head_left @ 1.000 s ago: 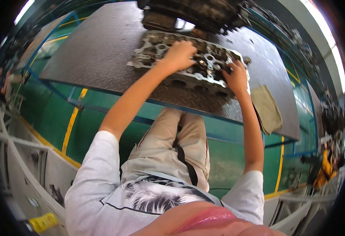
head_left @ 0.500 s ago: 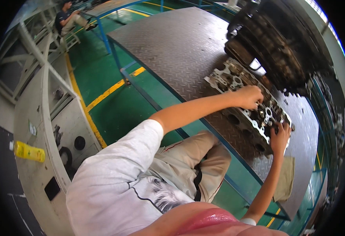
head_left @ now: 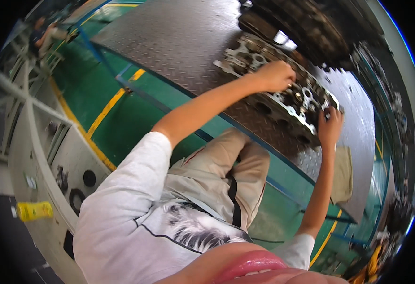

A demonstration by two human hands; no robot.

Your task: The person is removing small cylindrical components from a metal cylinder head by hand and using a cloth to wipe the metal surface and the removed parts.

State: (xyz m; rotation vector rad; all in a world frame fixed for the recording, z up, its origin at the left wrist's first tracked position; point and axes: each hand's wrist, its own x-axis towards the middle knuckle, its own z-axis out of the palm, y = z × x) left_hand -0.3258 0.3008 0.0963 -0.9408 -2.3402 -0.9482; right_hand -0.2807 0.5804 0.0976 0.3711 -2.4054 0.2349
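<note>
A metal engine cylinder head (head_left: 290,111) lies on the steel table, its open valve side up and round ports along its near side. Over its middle is my left hand (head_left: 276,76), fingers curled into a pinch; whatever is between them is hidden. At the right end of the cylinder head, my right hand (head_left: 330,127) has its fingers bent closed over the edge. A small dark part shows by those fingertips, too unclear to name.
A large dark engine assembly (head_left: 306,33) stands just behind the cylinder head. On the tread-plate table (head_left: 169,47) a tan cloth (head_left: 342,175) hangs near the right corner. A yellow bottle (head_left: 34,210) is at far left. Another person (head_left: 44,38) sits at the far left.
The whole view has shifted, so the table and cylinder head appear higher and further left. Both hands stay at the cylinder head; the right hand's fingers look more bent.
</note>
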